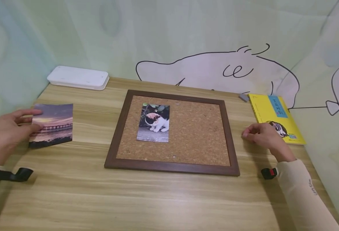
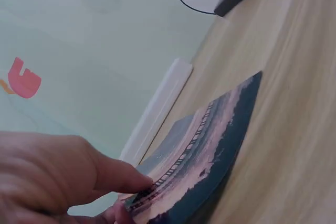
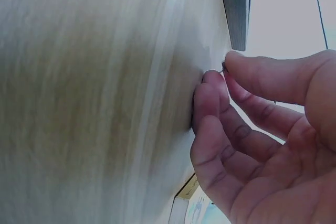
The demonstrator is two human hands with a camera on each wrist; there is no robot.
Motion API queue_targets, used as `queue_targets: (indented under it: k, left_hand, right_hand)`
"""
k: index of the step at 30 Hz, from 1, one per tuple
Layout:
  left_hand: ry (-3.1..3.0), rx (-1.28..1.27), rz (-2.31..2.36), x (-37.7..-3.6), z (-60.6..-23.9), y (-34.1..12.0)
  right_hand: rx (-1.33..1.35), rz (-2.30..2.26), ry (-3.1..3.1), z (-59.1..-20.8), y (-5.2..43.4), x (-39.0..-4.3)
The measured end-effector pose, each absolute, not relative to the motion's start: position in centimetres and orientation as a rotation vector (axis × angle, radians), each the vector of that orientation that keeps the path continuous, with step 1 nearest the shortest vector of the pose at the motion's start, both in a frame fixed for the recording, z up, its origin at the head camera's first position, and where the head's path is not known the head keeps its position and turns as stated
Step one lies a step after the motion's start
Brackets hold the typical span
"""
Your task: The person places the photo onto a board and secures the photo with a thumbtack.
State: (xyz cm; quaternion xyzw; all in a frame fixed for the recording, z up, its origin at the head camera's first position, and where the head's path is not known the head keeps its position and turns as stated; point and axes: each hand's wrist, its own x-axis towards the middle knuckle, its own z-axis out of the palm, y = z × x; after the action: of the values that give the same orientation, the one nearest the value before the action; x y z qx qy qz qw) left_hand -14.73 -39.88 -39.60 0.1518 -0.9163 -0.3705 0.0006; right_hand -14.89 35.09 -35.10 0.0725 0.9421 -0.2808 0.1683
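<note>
Closest to the head camera, the right forearm in its cream sleeve (image 1: 302,189) runs up from the lower right corner, a black strap with a red clip at the wrist, and ends in the right hand (image 1: 263,136), which rests knuckles-up on the wooden table (image 1: 169,199) just beside the right edge of the cork board (image 1: 186,134). Its fingers are curled, thumb tip meeting the forefinger against the tabletop; a small dark speck seems pinched there, though the wrist view is too blurred to be sure. Across the table, well apart, the left hand (image 1: 9,131) holds the sunset photo (image 1: 52,125) at its left edge, thumb on top and fingers beneath, the near edge lifted slightly off the wood. A cat photo (image 1: 154,122) sits on the board's upper left area. Behind the right hand lies a yellow book (image 1: 273,110); a white box (image 1: 77,77) stands at the far left.
</note>
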Motion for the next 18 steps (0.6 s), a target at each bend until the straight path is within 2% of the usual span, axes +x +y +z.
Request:
queue_targets:
  k: [14,18]
  left_hand:
    - [-2.42,0.441,-1.97,-15.4,-36.9,-37.2]
    - [-2.358,0.334,-2.116,-16.1,-36.2,-36.0]
  right_hand:
    - [0.328,-0.967,2.721,-35.0,34.9,-14.7]
    - [0.335,-1.037,2.721,-34.7,34.8,-14.6]
